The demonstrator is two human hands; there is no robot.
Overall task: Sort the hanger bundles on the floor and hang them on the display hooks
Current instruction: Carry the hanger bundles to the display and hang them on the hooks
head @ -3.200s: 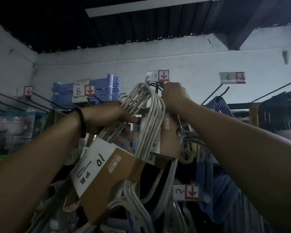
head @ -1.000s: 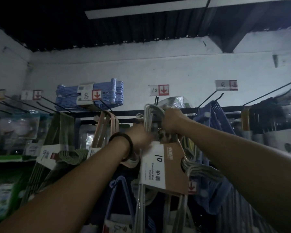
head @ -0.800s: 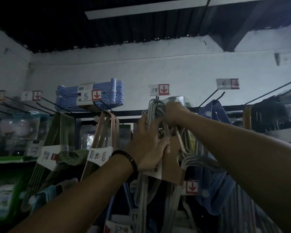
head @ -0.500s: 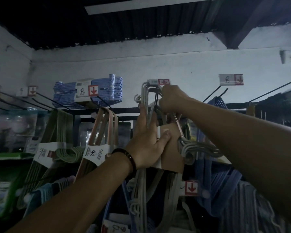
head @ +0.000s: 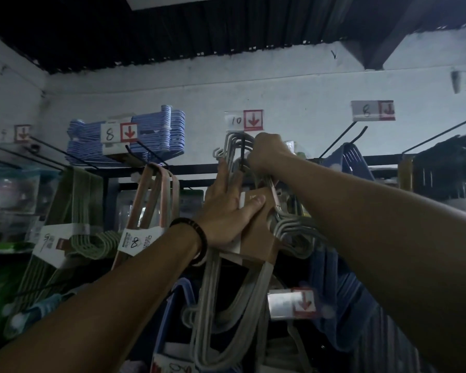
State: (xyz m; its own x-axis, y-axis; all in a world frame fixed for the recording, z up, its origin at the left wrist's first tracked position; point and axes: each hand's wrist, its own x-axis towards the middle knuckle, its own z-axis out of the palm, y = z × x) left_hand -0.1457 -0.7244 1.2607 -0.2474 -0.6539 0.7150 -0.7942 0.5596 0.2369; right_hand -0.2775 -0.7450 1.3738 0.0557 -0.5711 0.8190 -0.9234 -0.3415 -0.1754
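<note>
Hanger bundle [head: 256,243] under "10" tag [head: 244,120]; right hand [head: 267,154] grips it, left hand [head: 223,211] seemingly flat

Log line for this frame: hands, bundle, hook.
phase: hanging | left hand: presses grey bundle | right hand: grips bundle top at hook under 10 tag | seated: cannot tell

A dim shop: wire display hooks [head: 337,140] jut from a dark rack [head: 194,168] under handwritten price tags [head: 244,120] with red arrows. Banded hanger bundles [head: 156,195] hang in rows, with packaged goods [head: 11,189] at far left.
</note>
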